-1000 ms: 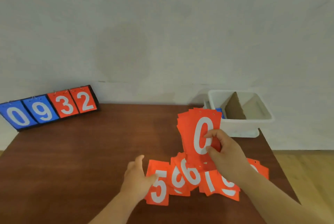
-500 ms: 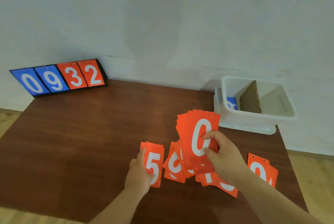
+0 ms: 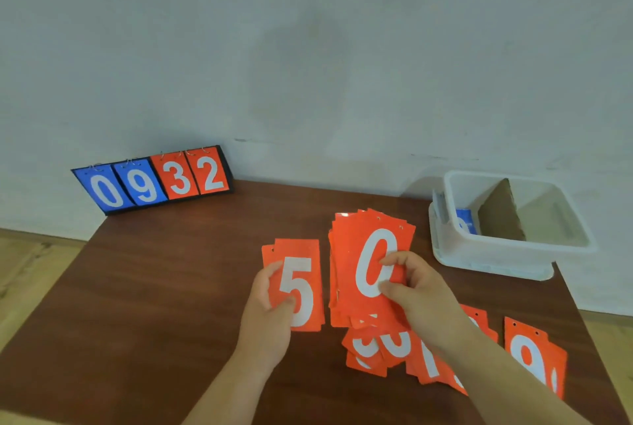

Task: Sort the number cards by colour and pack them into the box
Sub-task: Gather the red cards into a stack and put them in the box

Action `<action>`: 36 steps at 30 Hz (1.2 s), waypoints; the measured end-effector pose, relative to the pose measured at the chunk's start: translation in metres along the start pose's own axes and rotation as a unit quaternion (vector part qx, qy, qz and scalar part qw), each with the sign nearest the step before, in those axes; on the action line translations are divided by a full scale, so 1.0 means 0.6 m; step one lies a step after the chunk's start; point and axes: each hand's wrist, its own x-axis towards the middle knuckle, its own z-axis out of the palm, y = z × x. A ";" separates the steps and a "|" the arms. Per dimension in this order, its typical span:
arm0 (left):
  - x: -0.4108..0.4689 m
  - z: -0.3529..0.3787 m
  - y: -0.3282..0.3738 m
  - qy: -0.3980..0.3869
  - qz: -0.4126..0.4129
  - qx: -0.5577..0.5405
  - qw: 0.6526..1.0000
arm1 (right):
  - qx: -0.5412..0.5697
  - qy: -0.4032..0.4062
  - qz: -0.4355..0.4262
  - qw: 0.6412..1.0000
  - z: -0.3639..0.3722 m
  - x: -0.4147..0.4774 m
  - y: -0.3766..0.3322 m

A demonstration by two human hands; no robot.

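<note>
My right hand (image 3: 414, 291) grips a stack of red number cards (image 3: 366, 250) with a white 0 on top, held upright above the table. Beside it, my left hand (image 3: 267, 315) pinches red cards (image 3: 301, 253) showing a 5, lifted off the table. Several more red cards (image 3: 387, 349) lie loose under my right hand, and another red card (image 3: 531, 352) with a 9 lies to the right. The white plastic box (image 3: 479, 256) stands at the back right, split by a cardboard divider (image 3: 500, 215). A blue card (image 3: 466, 222) sits in its left compartment.
A black scoreboard stand (image 3: 154, 181) with blue 0 and 9 and red 3 and 2 leans at the table's back left corner. The brown table (image 3: 154, 287) ends close to the box on the right. A pale wall rises behind.
My left hand has picked the 5 cards up off the table and raised them beside the stack. The view has tilted and shifted, and my right hand keeps holding the 0 stack.
</note>
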 end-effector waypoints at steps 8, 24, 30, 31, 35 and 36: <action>0.004 -0.055 0.101 -0.150 0.089 -0.083 0.981 | 0.010 0.012 -0.042 0.999 0.078 -0.008 -0.050; 0.057 0.008 0.086 -0.341 0.141 0.018 0.929 | -0.031 0.126 -0.022 0.991 0.043 -0.026 -0.044; 0.089 0.107 -0.017 -0.192 0.036 0.211 0.958 | -0.100 0.201 -0.011 0.974 -0.064 -0.028 0.012; 0.088 0.128 -0.043 -0.184 0.007 0.236 0.954 | -0.111 0.203 -0.008 0.973 -0.081 -0.029 0.021; 0.055 0.223 -0.120 -0.153 -0.082 0.301 0.938 | -0.135 0.184 0.010 0.974 -0.150 -0.028 0.060; 0.046 0.245 -0.127 -0.134 -0.088 0.325 0.932 | -0.136 0.177 0.012 0.975 -0.164 -0.027 0.070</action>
